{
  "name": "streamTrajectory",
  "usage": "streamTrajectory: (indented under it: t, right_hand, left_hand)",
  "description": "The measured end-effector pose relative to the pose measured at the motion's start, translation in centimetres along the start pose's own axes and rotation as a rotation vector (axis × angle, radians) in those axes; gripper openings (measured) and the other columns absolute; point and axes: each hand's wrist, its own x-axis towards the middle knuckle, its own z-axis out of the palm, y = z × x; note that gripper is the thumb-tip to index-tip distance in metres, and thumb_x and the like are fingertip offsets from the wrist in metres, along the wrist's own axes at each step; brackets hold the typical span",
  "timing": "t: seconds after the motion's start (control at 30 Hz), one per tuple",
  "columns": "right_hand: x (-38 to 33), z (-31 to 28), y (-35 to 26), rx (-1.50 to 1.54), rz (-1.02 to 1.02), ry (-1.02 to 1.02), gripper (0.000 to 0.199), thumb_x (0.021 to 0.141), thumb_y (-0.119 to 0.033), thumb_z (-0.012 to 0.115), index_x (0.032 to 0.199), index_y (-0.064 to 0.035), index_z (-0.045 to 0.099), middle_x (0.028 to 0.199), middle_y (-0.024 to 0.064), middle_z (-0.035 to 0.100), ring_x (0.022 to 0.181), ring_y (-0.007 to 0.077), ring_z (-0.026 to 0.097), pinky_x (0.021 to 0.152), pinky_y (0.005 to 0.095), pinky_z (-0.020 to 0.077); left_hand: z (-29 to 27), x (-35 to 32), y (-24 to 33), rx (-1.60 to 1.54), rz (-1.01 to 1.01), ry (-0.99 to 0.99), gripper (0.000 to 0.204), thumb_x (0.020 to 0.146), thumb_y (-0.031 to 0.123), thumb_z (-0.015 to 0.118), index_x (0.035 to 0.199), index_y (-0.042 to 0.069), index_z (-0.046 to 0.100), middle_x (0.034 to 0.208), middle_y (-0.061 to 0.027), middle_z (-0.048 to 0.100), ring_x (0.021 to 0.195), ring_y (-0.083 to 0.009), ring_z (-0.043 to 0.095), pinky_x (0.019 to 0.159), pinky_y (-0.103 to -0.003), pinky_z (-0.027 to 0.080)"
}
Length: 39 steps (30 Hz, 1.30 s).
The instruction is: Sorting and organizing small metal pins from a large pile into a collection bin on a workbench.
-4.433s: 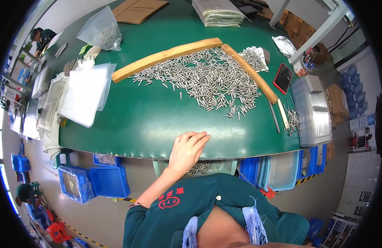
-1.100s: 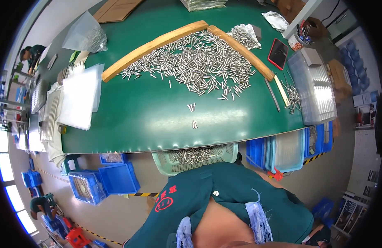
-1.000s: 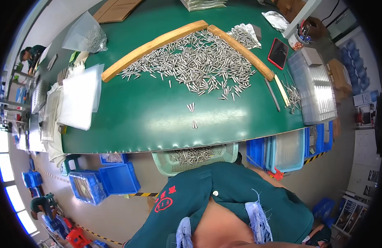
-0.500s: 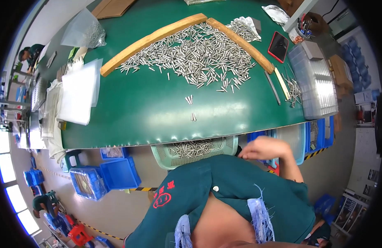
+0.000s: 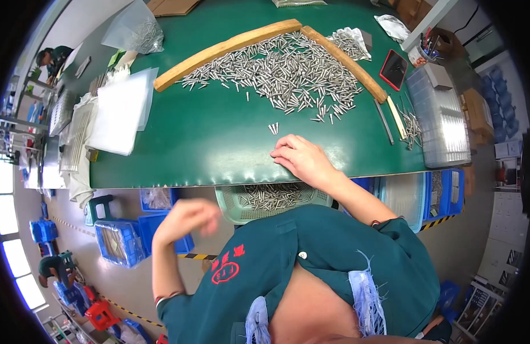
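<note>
My right hand (image 5: 302,159) rests on the green table near its front edge. Its fingers are bent and pressed together at the tabletop, and what they hold, if anything, is hidden under them. Just beyond the fingertips lies a little group of small tapered metal pins (image 5: 273,128). Farther back, many more such pins are spread in a large heap (image 5: 288,71) between two wooden strips (image 5: 230,49) that meet at an angle. My left hand (image 5: 190,221) is off the table at the lower left, its curled fingers smeared by motion.
Below the table edge, a pale green basket (image 5: 227,209) holds more pins. Clear plastic sheets (image 5: 118,114) lie at left. On the right are a red-edged phone (image 5: 394,70), thin rods (image 5: 411,126) and stacked clear plastic trays (image 5: 442,120). Blue bins (image 5: 118,246) stand on the floor.
My right hand has gone from below the table edge up onto the tabletop, covering where two pins lay. My left hand has come into view at the lower left. The whole view has shifted slightly.
</note>
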Motion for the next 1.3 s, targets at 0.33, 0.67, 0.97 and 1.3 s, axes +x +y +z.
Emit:
streamTrajectory:
  t: [0.33,0.67,0.97,1.3]
  right_hand:
    - [-1.8,-1.0,0.5,-0.029,0.055,0.058,0.013,0.08,-0.013,0.067,0.092,-0.0076,0.065,0.099,0.0044,0.058,0.093,0.0241,0.059,0.078,0.036,0.0511]
    - [1.0,0.7,-0.8,0.035,0.104,-0.021,0.027,0.081,-0.018,0.07,0.102,-0.0059,0.06,0.102,0.0054,0.058,0.091,0.0233,0.06,0.075,0.0362,0.0509]
    - [1.4,0.5,-1.7,-0.098,0.117,0.031,0.036,0.077,-0.028,0.073,0.105,-0.0092,0.061,0.105,0.0041,0.053,0.096,0.0231,0.057,0.073,0.0372,0.0516]
    - [0.1,0.4,-0.3,-0.086,-0.005,-0.048,0.027,0.079,-0.022,0.071,0.104,-0.0119,0.064,0.105,0.0026,0.056,0.092,0.0203,0.059,0.073,0.0328,0.0519]
  left_hand:
    - [3.6,16.7,4.1,1.162,0.677,0.397,0.033,0.079,0.006,0.053,0.11,0.009,0.063,0.119,-0.0021,0.058,0.102,-0.0248,0.054,0.09,-0.033,0.047]
    - [7.2,12.9,2.1,1.093,0.458,0.632,0.023,0.082,0.017,0.065,0.1,0.004,0.059,0.091,-0.0105,0.053,0.086,-0.0277,0.057,0.071,-0.038,0.051]
    - [6.6,12.7,1.4,0.99,0.479,0.622,0.022,0.081,0.011,0.063,0.101,0.005,0.06,0.093,-0.0097,0.054,0.088,-0.0276,0.057,0.076,-0.039,0.05]
    - [7.7,12.4,1.7,0.943,0.392,0.671,0.018,0.078,0.012,0.066,0.093,0.005,0.058,0.09,-0.01,0.055,0.085,-0.0271,0.059,0.071,-0.039,0.051]
